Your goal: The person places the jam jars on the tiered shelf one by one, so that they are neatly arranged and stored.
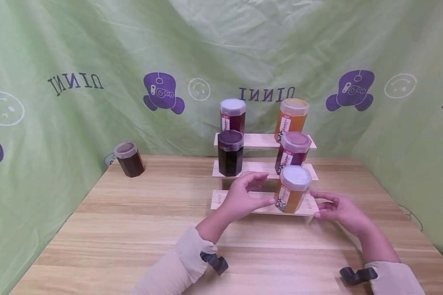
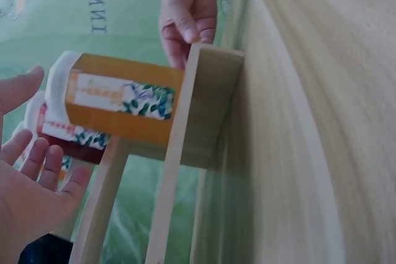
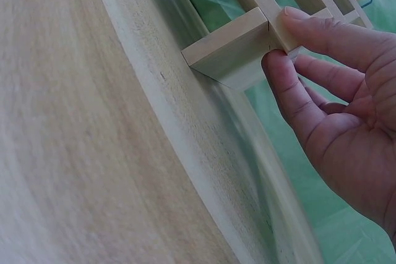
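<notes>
A three-tier wooden display rack (image 1: 221,200) stands on the table and bears several octagonal jars. My right hand (image 1: 341,213) pinches the right end of its lowest board, thumb and fingers on either side of the wood (image 3: 284,29) in the right wrist view. On that board stands an orange jar (image 1: 293,196) with a whitish lid. My left hand (image 1: 243,198) is just left of this jar, fingers spread and holding nothing. In the left wrist view a gap shows between the left fingers (image 2: 46,165) and the orange jar (image 2: 124,97).
The middle tier holds a very dark jar (image 1: 230,157) and a dark red jar (image 1: 293,153). A red jar (image 1: 233,110) and another orange jar (image 1: 293,116) stand on top. Far left on the table (image 1: 133,229) is a dark brown jar (image 1: 130,160). Green cloth (image 1: 114,37) hangs behind.
</notes>
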Motion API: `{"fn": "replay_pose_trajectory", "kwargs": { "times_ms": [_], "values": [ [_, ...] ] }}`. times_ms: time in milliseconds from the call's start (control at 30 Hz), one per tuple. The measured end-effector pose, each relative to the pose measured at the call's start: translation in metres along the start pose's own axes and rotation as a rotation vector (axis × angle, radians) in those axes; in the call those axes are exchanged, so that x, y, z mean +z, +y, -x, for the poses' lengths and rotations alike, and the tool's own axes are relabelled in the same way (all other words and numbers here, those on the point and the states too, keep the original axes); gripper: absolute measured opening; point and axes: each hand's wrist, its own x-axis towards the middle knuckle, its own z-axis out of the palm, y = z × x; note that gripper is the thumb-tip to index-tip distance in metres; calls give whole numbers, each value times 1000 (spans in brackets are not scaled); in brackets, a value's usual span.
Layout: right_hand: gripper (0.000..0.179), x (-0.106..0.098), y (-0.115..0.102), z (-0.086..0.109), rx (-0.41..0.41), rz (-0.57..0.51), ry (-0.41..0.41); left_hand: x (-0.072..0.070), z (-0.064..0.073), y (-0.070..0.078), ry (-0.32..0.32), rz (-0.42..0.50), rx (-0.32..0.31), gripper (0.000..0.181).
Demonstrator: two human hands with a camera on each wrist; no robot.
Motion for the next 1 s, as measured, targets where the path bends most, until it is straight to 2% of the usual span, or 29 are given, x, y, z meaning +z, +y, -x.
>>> {"fn": "replay_pose_trajectory", "kwargs": {
  "times_ms": [300,600,800,1000],
  "values": [
    [72,0,-1,1,0,-2,-1,-23,10,1,43,-19,49,50],
    [72,0,0,1,5,-1,2,-42,20,5,146,22,132,40],
    [73,0,-1,1,6,-1,3,-55,27,9,204,41,125,41],
    [73,0,-1,1,9,-12,-1,-67,31,7,211,30,127,45]
  ]
}}
